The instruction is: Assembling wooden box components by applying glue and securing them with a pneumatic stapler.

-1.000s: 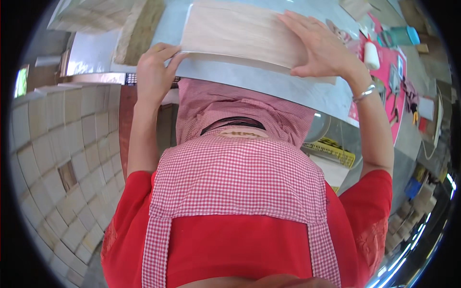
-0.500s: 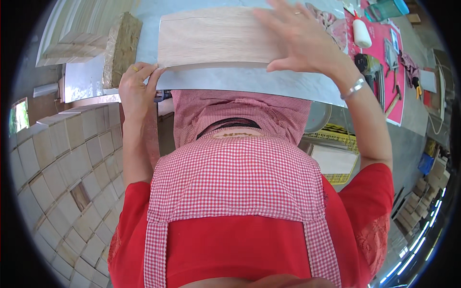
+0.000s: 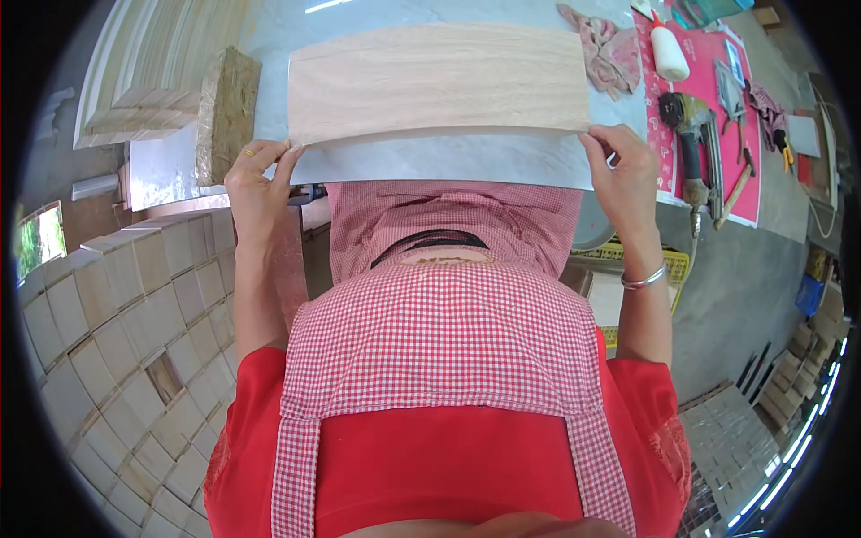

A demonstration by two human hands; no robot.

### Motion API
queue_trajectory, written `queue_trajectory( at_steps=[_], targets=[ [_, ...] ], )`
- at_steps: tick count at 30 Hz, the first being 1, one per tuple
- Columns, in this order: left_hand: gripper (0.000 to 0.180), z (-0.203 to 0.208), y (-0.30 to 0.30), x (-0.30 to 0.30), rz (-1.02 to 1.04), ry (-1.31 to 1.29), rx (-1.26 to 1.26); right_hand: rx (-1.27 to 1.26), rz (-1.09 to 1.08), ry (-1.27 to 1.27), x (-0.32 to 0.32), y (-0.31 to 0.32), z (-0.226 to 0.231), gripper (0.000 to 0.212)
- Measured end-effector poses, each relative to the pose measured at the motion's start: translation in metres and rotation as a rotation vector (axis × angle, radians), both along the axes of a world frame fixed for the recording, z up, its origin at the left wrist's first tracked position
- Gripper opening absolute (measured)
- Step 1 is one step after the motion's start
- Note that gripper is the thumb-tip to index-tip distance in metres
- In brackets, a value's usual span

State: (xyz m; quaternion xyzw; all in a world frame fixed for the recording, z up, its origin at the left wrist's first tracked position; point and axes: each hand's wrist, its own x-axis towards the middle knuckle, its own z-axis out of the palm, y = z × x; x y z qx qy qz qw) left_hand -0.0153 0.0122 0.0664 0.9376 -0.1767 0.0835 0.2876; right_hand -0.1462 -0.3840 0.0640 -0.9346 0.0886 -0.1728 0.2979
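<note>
A pale, thin wooden board (image 3: 438,82) lies across the light marbled tabletop (image 3: 448,161), its near edge slightly bowed. My left hand (image 3: 262,175) pinches the board's near left corner between thumb and fingers. At the near right corner, my right hand (image 3: 622,170) has a similar pinch, with a silver bangle on that wrist. A crumpled pinkish cloth (image 3: 610,52) rests just beyond the board's right end. Left of the board stands a rough chipboard block (image 3: 230,117), close to my left hand.
Tall stacked boards (image 3: 161,67) rise at the far left. On a pink mat to the right are a white glue bottle (image 3: 668,52), a nail gun (image 3: 691,148) and a hammer (image 3: 737,188). Stacked wooden blocks (image 3: 134,332) fill the lower left; a yellow crate (image 3: 677,269) sits below the table.
My right hand has come off the board's surface and moved down to its near right corner, which it now pinches. My left hand keeps hold of the left corner.
</note>
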Motion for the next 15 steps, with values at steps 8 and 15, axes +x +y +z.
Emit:
queue_trajectory(
  at_steps=[8,15],
  targets=[
    [0.012,-0.008,0.010,0.004,0.001,0.097,-0.120,-0.170,0.069,0.018,0.008,0.000,0.009,0.007],
    [0.021,0.010,0.012,0.003,-0.048,0.062,0.088,-0.032,0.073,0.094,0.008,-0.008,0.008,0.005]
  ],
)
